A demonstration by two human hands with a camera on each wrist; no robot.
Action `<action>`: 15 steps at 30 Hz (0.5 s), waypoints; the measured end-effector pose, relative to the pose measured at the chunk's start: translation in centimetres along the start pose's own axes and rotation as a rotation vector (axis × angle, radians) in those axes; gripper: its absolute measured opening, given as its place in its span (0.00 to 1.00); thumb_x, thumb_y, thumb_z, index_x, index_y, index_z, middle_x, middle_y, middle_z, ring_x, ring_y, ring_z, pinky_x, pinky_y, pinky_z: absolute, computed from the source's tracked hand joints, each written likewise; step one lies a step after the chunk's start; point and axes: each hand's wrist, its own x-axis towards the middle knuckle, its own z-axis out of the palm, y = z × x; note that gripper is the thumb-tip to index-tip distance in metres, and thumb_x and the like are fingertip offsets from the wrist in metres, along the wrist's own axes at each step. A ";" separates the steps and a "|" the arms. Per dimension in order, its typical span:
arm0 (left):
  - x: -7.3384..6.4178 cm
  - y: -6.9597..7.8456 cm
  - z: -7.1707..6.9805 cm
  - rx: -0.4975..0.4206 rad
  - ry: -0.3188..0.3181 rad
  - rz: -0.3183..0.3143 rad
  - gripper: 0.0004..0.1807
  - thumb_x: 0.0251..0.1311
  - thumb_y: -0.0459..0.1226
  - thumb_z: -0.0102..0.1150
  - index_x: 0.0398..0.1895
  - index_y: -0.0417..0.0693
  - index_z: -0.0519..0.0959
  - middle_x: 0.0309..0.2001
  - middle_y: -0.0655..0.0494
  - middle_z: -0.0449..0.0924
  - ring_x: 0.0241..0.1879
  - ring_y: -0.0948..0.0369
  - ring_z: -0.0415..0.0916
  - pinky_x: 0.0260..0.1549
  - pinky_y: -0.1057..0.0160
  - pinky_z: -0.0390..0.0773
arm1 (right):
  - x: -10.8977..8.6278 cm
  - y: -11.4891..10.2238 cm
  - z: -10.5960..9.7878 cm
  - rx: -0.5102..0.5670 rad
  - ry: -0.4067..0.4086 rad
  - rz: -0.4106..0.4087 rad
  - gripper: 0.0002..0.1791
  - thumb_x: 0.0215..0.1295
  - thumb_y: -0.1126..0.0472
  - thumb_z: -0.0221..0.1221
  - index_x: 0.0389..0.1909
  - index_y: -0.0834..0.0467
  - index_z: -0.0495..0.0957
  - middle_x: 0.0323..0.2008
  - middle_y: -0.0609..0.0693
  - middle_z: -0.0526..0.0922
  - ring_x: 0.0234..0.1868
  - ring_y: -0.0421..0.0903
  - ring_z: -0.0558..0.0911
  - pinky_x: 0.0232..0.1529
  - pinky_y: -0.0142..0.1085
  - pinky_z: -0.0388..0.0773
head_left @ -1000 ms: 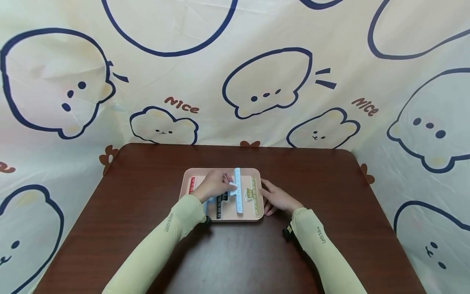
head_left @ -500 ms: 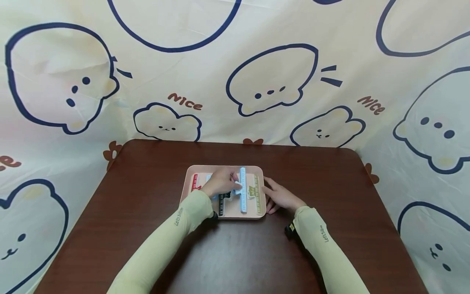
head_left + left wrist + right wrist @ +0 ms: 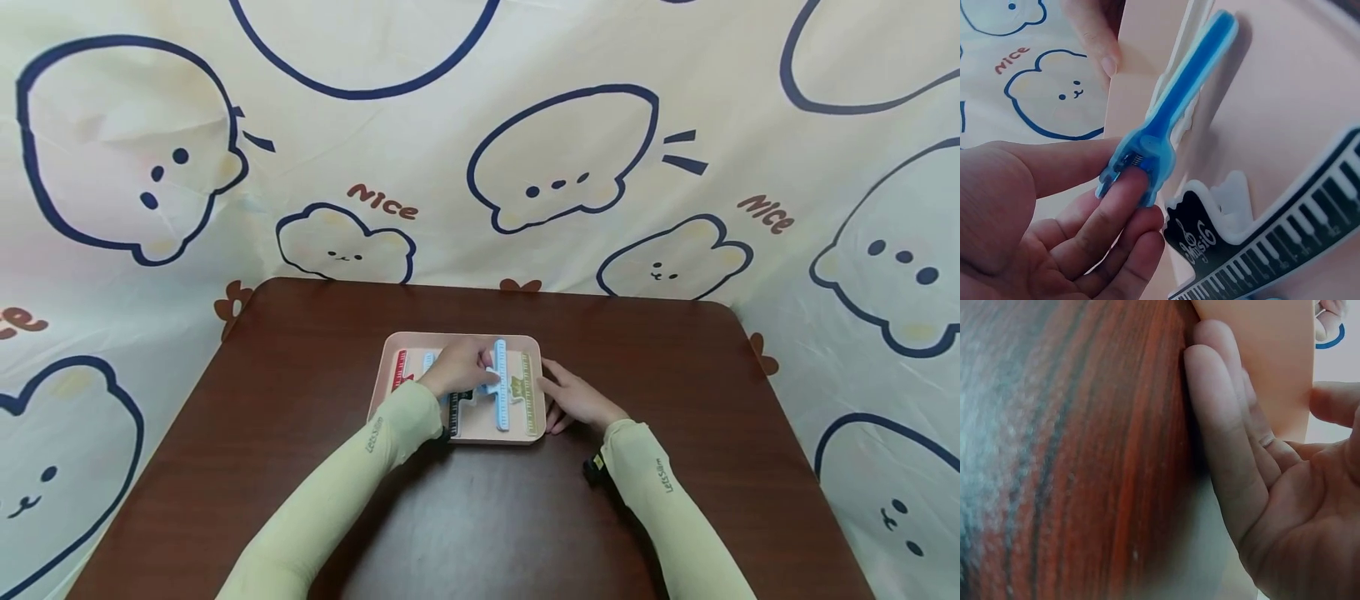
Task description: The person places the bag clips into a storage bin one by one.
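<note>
My left hand (image 3: 459, 367) reaches over a pale pink tray (image 3: 480, 432) and pinches a light blue clip (image 3: 502, 404) by its handle end, thumb on one side and fingers on the other. In the left wrist view the clip's spring shows between the fingers, and its long bar (image 3: 1191, 75) points away. Just left of it lies a black piano-key clip (image 3: 1297, 237) marked "Music". To its right in the tray is an olive-green clip (image 3: 528, 404). My right hand (image 3: 581, 398) rests against the tray's right side, its thumb at the rim and fingers extended along the wall (image 3: 1260, 337).
A red clip (image 3: 399, 371) and another blue clip (image 3: 428, 360), partly hidden by the left hand, lie in the tray's left part. The tray stands on a dark brown wooden table (image 3: 495, 517). A printed curtain (image 3: 435, 150) surrounds the table's back and sides.
The head view has shifted slightly, so everything sits a little further right and higher. Both hands keep nearly the same hold and place at the tray.
</note>
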 end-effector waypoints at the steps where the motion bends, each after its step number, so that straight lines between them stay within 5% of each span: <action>1: 0.1 0.1 0.0 0.012 0.001 0.009 0.12 0.61 0.41 0.74 0.31 0.48 0.79 0.33 0.53 0.78 0.36 0.57 0.75 0.37 0.61 0.75 | 0.0 0.0 -0.1 -0.002 0.003 0.001 0.34 0.83 0.48 0.46 0.84 0.41 0.46 0.31 0.60 0.84 0.24 0.50 0.85 0.29 0.44 0.86; 15: 0.5 -0.1 0.5 0.048 -0.012 0.058 0.13 0.61 0.39 0.74 0.29 0.46 0.77 0.33 0.54 0.77 0.33 0.57 0.75 0.34 0.62 0.73 | 0.2 0.1 -0.1 -0.018 -0.001 0.005 0.34 0.84 0.47 0.45 0.84 0.41 0.46 0.31 0.59 0.84 0.25 0.50 0.86 0.29 0.44 0.86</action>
